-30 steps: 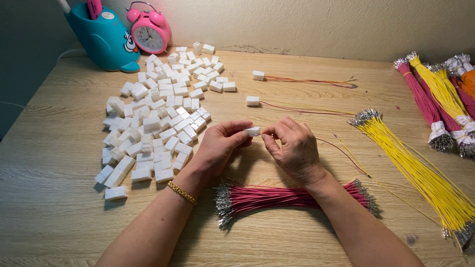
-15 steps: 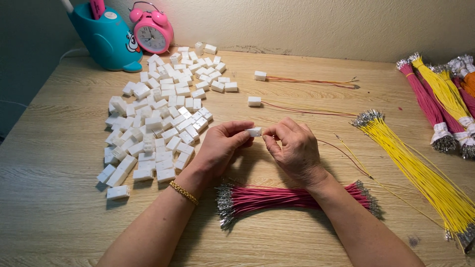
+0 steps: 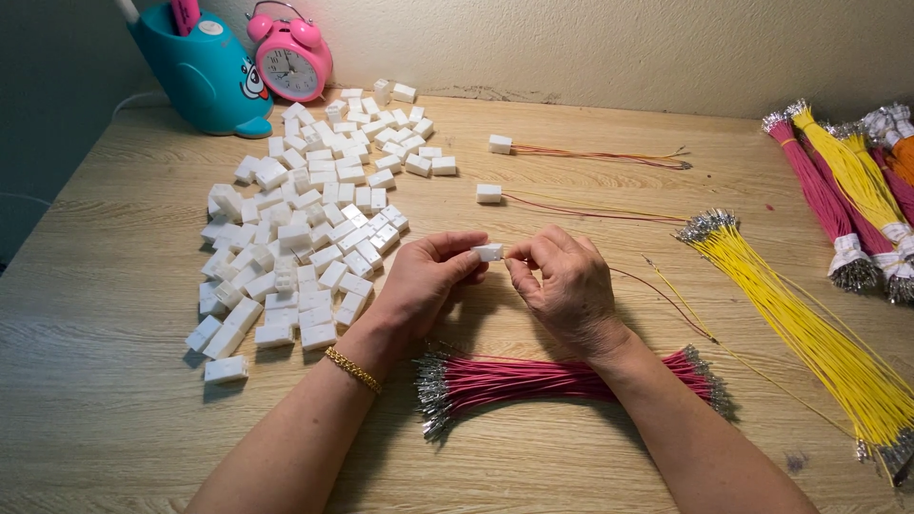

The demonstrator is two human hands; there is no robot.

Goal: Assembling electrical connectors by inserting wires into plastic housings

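Both hands meet over the middle of the desk (image 3: 114, 400). The left hand (image 3: 419, 286) has its grip closed on a small white connector housing (image 3: 488, 252), pinched between thumb and fingertips and held just above the wood. The right hand (image 3: 562, 286) sits right against the housing's other end, its grip pinched tight on thin red and yellow wires (image 3: 666, 300) that trail off to the right across the desk.

Just below the wrists lies a bundle of pink-red wires (image 3: 533, 379) with metal terminals at both ends. To the left spreads a loose heap of white housings (image 3: 305, 228). Beyond the hands lie two finished housings with wires already in them, one (image 3: 488, 193) near and one (image 3: 500, 144) farther back. A long bundle of yellow wires (image 3: 800, 324) runs diagonally on the right, and more tied bundles (image 3: 847, 209) in pink, yellow and orange lie at the far right edge.

At the back left stands a teal cartoon-shaped pen holder (image 3: 205, 76) with a pink item and a white stick poking out of its top; what else is inside I cannot tell. A pink alarm clock (image 3: 290, 62) stands just beside it.
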